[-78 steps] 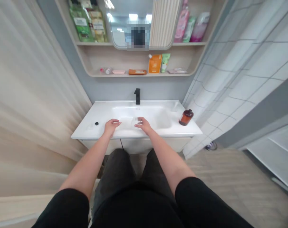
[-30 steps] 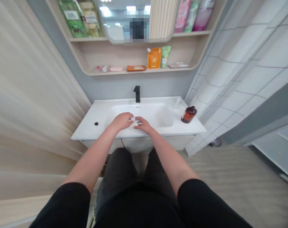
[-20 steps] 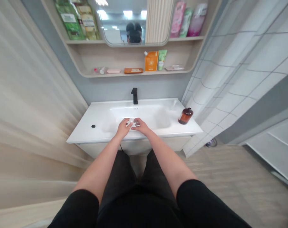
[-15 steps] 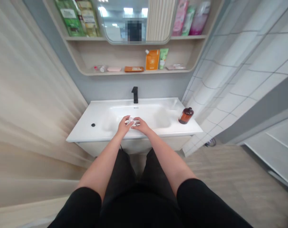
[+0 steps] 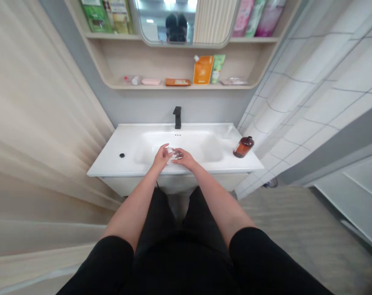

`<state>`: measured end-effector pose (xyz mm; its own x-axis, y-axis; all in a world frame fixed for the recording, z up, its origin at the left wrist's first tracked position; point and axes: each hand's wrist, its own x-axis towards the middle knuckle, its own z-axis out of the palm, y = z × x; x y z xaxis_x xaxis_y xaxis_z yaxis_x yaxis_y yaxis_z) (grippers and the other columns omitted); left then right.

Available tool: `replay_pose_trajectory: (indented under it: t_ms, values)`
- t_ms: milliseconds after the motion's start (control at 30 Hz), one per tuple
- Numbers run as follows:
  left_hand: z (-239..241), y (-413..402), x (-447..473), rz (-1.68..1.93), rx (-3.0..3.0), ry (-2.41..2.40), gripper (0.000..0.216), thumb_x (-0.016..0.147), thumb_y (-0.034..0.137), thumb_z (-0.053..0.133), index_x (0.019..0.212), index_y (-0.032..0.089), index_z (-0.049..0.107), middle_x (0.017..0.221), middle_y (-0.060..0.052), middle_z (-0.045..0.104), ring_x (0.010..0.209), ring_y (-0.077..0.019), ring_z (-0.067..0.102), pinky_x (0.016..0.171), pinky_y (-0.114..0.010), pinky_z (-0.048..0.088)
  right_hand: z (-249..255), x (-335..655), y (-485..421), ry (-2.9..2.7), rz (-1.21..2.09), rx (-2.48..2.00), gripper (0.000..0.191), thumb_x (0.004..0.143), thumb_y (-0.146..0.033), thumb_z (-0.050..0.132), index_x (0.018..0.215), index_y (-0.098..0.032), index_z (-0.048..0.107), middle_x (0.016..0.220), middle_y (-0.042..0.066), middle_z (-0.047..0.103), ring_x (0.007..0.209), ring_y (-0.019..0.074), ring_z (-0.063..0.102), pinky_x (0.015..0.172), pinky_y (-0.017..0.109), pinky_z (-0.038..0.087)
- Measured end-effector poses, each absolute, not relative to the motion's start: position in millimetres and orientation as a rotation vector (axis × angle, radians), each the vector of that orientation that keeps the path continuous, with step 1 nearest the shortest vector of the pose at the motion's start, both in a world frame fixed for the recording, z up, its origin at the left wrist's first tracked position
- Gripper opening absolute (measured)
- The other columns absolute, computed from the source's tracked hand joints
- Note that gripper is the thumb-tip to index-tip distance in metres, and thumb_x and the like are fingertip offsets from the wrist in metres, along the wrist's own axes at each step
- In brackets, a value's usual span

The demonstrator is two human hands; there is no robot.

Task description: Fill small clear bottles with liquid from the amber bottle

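Observation:
Both my hands meet over the front of the white sink basin (image 5: 192, 141). My right hand (image 5: 183, 159) grips a small clear object (image 5: 173, 153), too small to name. My left hand (image 5: 160, 157) has its fingers closed on the same object from the left. The black faucet (image 5: 177, 117) stands behind them at the back of the sink.
A brown bottle (image 5: 243, 147) stands on the counter's right side, a small black cap (image 5: 122, 155) on the left. A shelf (image 5: 186, 85) above holds an orange pouch (image 5: 202, 69), a green tube and flat items. Tiled wall on the right, beige wall on the left.
My left hand moved from the counter's front edge over to my right hand and took hold of the clear object; both hands have stayed together over the basin since.

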<state>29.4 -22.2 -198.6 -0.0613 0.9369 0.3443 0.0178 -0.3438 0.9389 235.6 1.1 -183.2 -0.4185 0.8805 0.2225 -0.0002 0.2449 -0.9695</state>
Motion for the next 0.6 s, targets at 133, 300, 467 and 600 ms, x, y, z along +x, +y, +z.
replay_pose_trajectory:
  t_ms: [133, 300, 467, 600]
  values:
    - [-197.5, -26.1, 28.4, 1.500, 1.375, 1.009, 0.070, 0.095, 0.054, 0.076, 0.157, 0.027, 0.059, 0.132, -0.010, 0.083, 0.124, -0.0307, 0.077, 0.114, -0.051, 0.058, -179.7, 235.5, -1.3, -1.639, 1.316, -0.829, 0.071, 0.059, -0.046, 0.106, 0.122, -0.027, 0.081, 0.125, 0.006, 0.080, 0.107, 0.0243, 0.073, 0.104, 0.043, 0.062]
    - [-195.8, -27.9, 28.7, 1.487, 1.443, 1.032, 0.087, 0.085, 0.054, 0.088, 0.160, 0.026, 0.055, 0.134, -0.013, 0.082, 0.123, -0.0310, 0.079, 0.115, -0.050, 0.058, -178.9, 235.4, -1.6, -1.640, 1.321, -0.868, 0.072, 0.059, -0.044, 0.106, 0.124, -0.028, 0.080, 0.121, 0.005, 0.080, 0.104, 0.0237, 0.073, 0.102, 0.043, 0.063]
    - [-197.1, -26.2, 29.1, 1.477, 1.413, 1.012, 0.086, 0.089, 0.060, 0.080, 0.163, 0.027, 0.051, 0.132, -0.012, 0.082, 0.118, -0.0299, 0.079, 0.109, -0.049, 0.060, -180.5, 236.0, -0.7, -1.642, 1.312, -0.861, 0.072, 0.060, -0.045, 0.106, 0.125, -0.028, 0.080, 0.118, 0.003, 0.079, 0.101, 0.0224, 0.073, 0.104, 0.043, 0.062]
    - [-197.3, -25.3, 30.4, 1.472, 1.473, 1.108, 0.100, 0.077, 0.056, 0.093, 0.162, 0.025, 0.051, 0.125, -0.011, 0.082, 0.112, -0.0288, 0.079, 0.107, -0.047, 0.059, -180.5, 236.2, -0.8, -1.653, 1.318, -0.866, 0.074, 0.059, -0.047, 0.106, 0.126, -0.028, 0.080, 0.119, 0.004, 0.079, 0.102, 0.0232, 0.073, 0.101, 0.042, 0.063]
